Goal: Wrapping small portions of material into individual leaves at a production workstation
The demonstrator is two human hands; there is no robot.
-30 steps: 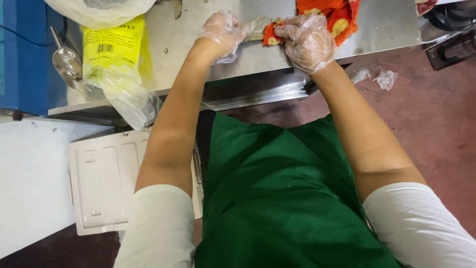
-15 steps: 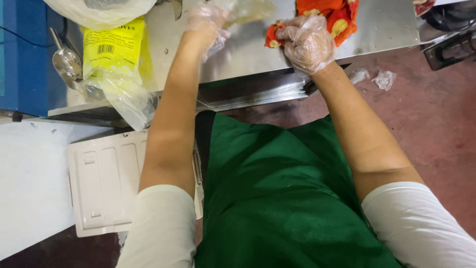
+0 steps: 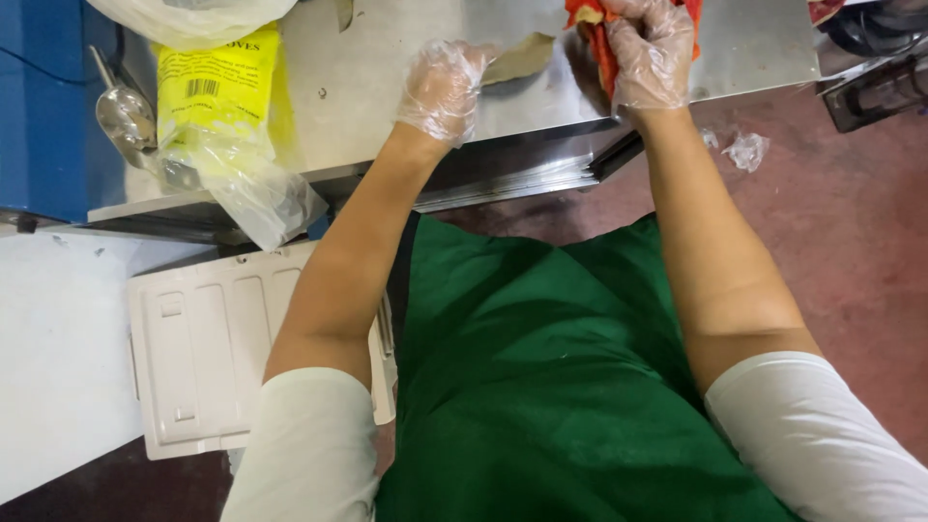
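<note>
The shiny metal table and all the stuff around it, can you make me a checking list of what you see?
Surface: shiny steel table, bare in the middle.
Job's things: red-orange crinkly packet and brown flat leaf-like piece.
Clutter: yellow plastic bag, metal scoop, crumpled clear plastic scraps on the floor.
Grippers: left hand, gloved, touches the brown piece; right hand, gloved, grips the packet.
Cables: nothing seen.
Surroundings: blue box, white plastic panel, red floor.

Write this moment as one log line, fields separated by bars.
left hand: gloved, touching brown leaf | right hand: gloved, gripping red-orange packet | surface: steel table
</note>
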